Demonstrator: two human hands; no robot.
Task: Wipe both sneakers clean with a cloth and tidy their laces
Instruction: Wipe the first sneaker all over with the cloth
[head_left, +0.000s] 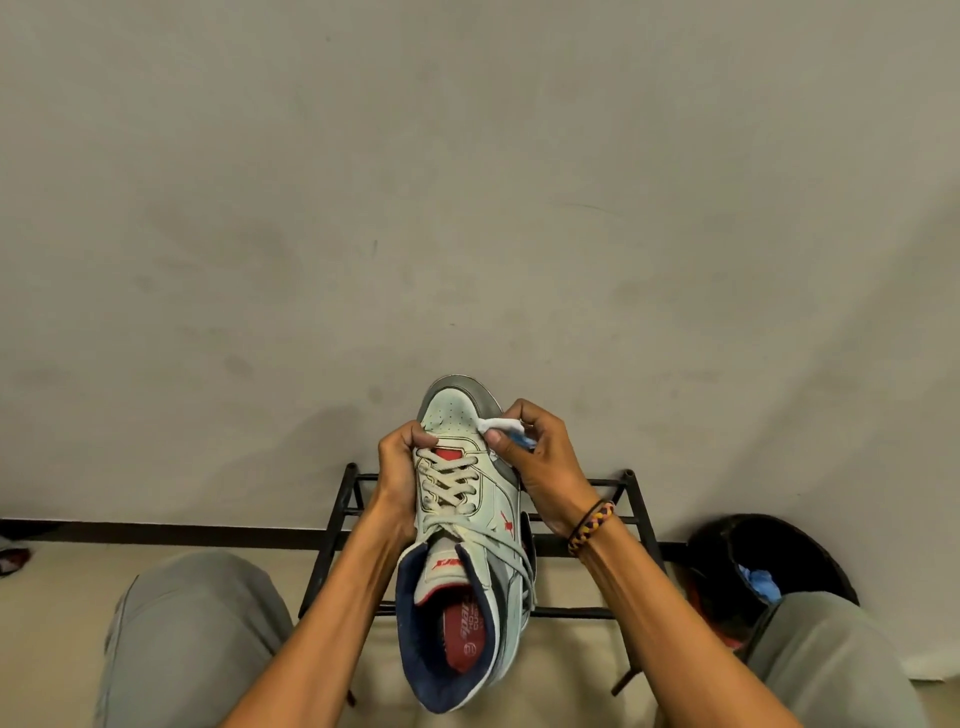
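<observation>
**Desk:** What are your hands doing here?

**Caption:** Your left hand (400, 467) is wrapped around the side of a pale high-top sneaker (467, 525), fingers curled over its edge just beside the top of the laces (444, 488). You hold the shoe up in front of you, toe pointing away, heel nearest your body. Your right hand (545, 462) is closed on a small white cloth (496, 425), pinched between thumb and fingers, and the cloth touches the toe box just ahead of that hand's fingertips.

**Desk:** And the laces?

**Caption:** They are threaded through the eyelets, with loose ends trailing across the ankle on your right hand's side. A braided bracelet (592, 525) sits on your right wrist.

**Desk:** What surrounds you?

**Caption:** Below both hands stands a black metal rack (631, 499), its bars visible behind the shoe. Beyond your right forearm is a dark round bin (779, 545) with something blue inside. Your knees (197, 623), in grey trousers, frame the shoe on either side. A plain wall (467, 182) fills the view above your hands.
</observation>
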